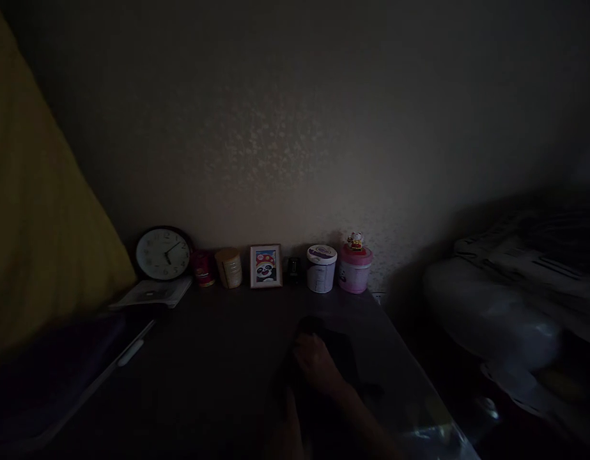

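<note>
In the dim head view a dark, soft-looking bundle [340,345], perhaps cloth, lies on the dark table [218,358]; its kind is hard to make out. My right hand [316,361] rests on it with fingers curled into the dark material. Lower and to the left, my left hand [289,415] is beside the same bundle, dim and smeared, its fingers not clear.
Along the wall stand a round clock [163,254], a red can [203,268], a tan container [229,268], a framed panda picture [266,266], a white tub [321,269] and a pink tub [355,271] topped by a cat figurine [355,241]. Papers [155,292] lie left.
</note>
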### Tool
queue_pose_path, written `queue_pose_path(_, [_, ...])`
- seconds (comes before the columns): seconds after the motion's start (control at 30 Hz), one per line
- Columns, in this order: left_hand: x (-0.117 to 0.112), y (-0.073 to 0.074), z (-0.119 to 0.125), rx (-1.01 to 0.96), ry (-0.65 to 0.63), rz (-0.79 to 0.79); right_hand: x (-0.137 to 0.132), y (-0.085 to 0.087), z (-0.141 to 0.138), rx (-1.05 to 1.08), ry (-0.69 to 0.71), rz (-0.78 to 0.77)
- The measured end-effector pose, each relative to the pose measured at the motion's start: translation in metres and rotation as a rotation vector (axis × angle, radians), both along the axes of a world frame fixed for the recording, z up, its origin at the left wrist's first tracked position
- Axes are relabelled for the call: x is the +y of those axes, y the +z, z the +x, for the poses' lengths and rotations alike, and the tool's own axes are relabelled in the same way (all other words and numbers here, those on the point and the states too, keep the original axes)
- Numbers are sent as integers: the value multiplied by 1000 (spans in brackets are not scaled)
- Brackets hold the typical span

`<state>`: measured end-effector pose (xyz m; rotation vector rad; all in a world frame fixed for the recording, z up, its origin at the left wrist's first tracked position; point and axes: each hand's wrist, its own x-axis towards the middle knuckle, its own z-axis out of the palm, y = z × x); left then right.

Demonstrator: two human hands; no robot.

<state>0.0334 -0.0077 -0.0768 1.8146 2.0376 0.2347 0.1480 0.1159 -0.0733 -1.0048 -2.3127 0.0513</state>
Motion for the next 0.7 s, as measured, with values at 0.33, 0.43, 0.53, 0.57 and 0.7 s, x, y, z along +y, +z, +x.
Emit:
queue_pose_path(0.33, [3, 5, 7, -40, -19, -21, -7, -13, 107, 359, -725, -343])
queue_pose_path(0.43, [1, 6, 7, -90, -48, -33, -25, -27, 115, 332, -753, -440])
queue_pose_path(0.53, [2, 3, 5, -105, -53, -39, -33, -32, 113, 340, -709, -430])
queue_pose_path(0.57, [2, 2, 4, -112, -48, -44, -34, -32, 112, 331, -705, -420])
queue_pose_path(0.7, [5, 1, 1, -142, -37, -68, -34, -30, 110, 231, -746, -389])
